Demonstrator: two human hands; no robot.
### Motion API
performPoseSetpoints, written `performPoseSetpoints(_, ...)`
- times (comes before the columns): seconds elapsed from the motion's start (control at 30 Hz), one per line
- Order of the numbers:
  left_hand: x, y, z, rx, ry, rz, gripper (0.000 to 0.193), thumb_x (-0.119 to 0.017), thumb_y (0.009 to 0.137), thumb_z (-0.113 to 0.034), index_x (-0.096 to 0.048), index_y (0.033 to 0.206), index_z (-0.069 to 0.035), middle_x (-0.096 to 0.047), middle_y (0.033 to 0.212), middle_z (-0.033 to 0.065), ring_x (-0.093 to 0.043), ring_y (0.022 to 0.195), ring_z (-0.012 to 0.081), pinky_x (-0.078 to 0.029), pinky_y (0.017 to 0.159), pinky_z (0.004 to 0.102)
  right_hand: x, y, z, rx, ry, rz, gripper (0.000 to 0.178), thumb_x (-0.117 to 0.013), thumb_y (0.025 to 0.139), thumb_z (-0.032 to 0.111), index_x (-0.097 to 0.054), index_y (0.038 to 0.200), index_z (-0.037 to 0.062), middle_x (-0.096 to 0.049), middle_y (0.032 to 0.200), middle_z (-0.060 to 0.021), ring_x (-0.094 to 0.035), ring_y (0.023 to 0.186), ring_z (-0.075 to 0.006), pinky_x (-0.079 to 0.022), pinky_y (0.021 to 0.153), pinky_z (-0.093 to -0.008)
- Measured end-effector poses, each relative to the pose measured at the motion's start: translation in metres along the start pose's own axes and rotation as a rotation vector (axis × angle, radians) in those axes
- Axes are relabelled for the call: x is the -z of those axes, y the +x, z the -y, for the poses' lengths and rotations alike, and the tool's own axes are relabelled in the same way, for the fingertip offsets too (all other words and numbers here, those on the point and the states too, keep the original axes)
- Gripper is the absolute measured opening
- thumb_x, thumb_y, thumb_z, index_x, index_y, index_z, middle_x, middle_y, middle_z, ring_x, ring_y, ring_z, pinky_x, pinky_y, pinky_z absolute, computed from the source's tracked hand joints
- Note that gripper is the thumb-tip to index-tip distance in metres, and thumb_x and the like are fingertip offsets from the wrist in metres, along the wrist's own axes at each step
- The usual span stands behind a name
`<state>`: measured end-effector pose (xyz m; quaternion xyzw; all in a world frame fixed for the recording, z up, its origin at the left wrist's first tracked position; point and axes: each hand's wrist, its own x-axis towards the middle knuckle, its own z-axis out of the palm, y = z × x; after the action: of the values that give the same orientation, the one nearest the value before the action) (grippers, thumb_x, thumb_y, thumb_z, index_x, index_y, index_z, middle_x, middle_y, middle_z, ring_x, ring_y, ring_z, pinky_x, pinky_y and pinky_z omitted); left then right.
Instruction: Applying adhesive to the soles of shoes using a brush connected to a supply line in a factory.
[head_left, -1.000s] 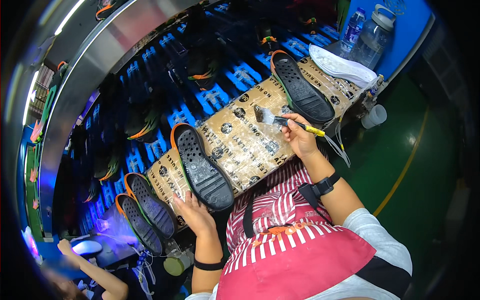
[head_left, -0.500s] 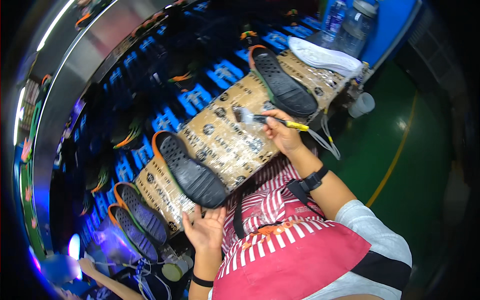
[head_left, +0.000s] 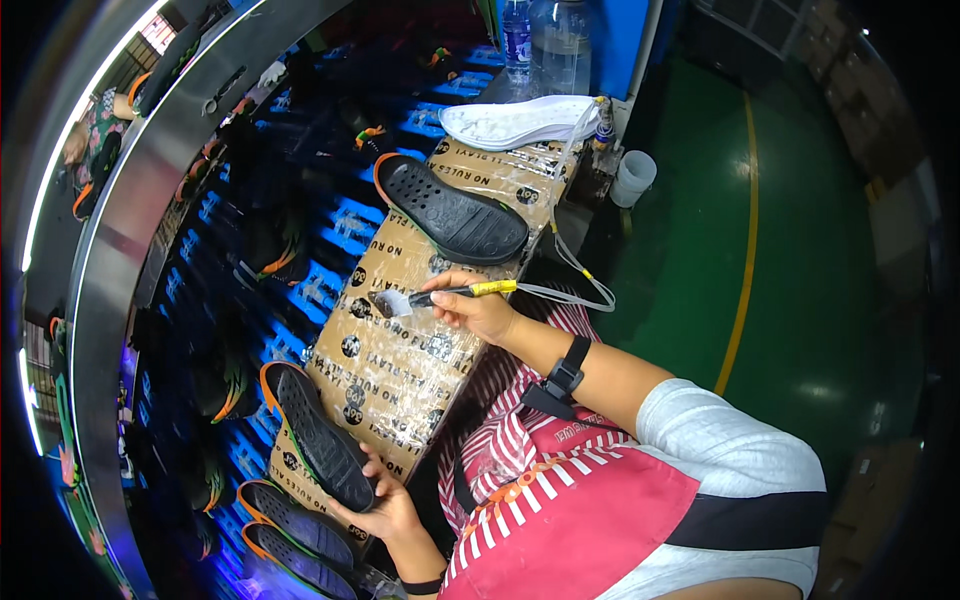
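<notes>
Black sole (head_left: 316, 440) is cupped at one end by the left hand (head_left: 391, 511).

The black sole (head_left: 316, 437) covers part of the left hand (head_left: 394, 514). Below that hand, the view's lower edge clips the lowest sole (head_left: 296, 562); beyond the right hand (head_left: 482, 310), the upper edge cuts off a clear bottle (head_left: 561, 50).

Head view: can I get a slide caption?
Right hand holding a brush over taped cardboard, left hand cupped around a black sole's near end.
</notes>
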<state>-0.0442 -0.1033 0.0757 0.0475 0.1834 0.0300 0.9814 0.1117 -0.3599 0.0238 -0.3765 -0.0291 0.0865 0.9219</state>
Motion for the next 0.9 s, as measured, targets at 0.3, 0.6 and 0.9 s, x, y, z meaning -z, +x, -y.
performPoseSetpoints(0.3, -0.068, -0.025, 0.002, -0.453, 0.709, 0.071, 0.079, -0.037, 0.081, -0.065, -0.031, 0.131, -0.004, -0.051, 0.108, 0.0271, -0.058, 0.059, 0.0275, -0.044, 0.036, 0.0239, 0.0, 0.002, -0.003, -0.016, -0.005, 0.013, 0.026, -0.06, 0.084, 0.016, -0.055, 0.105, 0.002, -0.057, 0.072, -0.0016, -0.05, 0.057, -0.0041, -0.039, 0.05, -0.0159)
performPoseSetpoints(0.6, -0.26, 0.044, -0.073, -0.309, 0.823, 0.883, 0.07, -0.041, 0.088, -0.045, -0.019, 0.136, 0.0, -0.026, 0.133, 0.0315, -0.054, 0.092, 0.0312, -0.05, 0.054, 0.0261, 0.013, -0.004, 0.005, 0.009, -0.004, -0.044, 0.023, -0.06, 0.084, 0.015, -0.056, 0.103, 0.003, -0.058, 0.072, -0.0021, -0.051, 0.057, -0.0043, -0.04, 0.051, -0.0151)
performPoseSetpoints(0.9, -0.369, 0.129, -0.22, -0.322, 0.452, 0.405, 0.076, -0.023, 0.09, -0.054, -0.004, 0.138, 0.002, -0.012, 0.144, 0.0211, -0.014, 0.132, 0.0385, -0.017, 0.105, 0.0535, 0.002, 0.002, -0.002, -0.001, -0.015, 0.004, 0.026, -0.062, 0.083, 0.021, -0.057, 0.103, 0.0049, -0.057, 0.071, 0.0, -0.049, 0.056, -0.0029, -0.038, 0.048, -0.015)
